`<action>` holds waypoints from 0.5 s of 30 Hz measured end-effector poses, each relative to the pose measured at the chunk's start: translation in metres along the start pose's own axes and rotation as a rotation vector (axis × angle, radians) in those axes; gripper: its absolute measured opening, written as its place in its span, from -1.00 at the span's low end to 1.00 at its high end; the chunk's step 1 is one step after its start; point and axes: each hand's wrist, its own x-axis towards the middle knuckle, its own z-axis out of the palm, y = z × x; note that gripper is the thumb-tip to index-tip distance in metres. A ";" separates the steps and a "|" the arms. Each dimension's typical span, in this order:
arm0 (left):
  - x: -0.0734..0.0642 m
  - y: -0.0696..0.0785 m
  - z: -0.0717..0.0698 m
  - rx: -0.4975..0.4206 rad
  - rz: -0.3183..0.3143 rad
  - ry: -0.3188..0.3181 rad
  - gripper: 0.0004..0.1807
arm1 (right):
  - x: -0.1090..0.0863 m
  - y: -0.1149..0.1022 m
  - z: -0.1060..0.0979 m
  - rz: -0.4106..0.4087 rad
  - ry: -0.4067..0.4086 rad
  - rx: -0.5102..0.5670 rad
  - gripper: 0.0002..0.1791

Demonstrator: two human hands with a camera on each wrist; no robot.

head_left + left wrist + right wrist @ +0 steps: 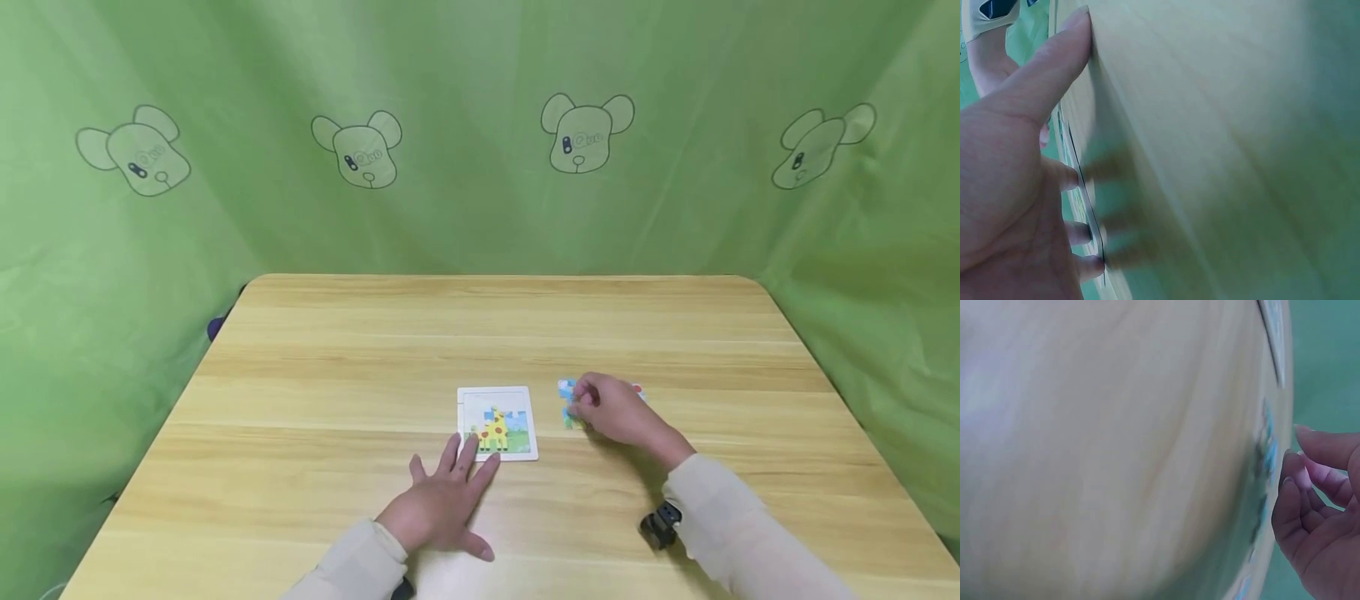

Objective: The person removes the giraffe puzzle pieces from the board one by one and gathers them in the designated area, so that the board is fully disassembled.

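A square puzzle tray [495,390] with a white border lies flat on the table. Joined pieces with a yellow giraffe [499,432] fill its lower part; the upper part shows pale backing. My left hand [442,504] is spread out, its fingertips resting on the tray's lower left edge and its thumb out to the side. To the right of the tray, my right hand [615,410] hovers over loose jigsaw pieces [567,389] and hides most of them. In the right wrist view its fingers [1291,506] are loosely bent, with a gap before the thumb and no piece visible there.
Both items lie on a wood-grain table [337,358]. A green curtain [465,225] with mouse-head drawings surrounds its back and sides. A small black device [660,525] sits at the right wrist, close above the table.
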 end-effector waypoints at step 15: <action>0.000 0.000 -0.001 0.014 -0.002 0.000 0.26 | 0.014 -0.045 0.028 -0.063 -0.067 0.050 -0.74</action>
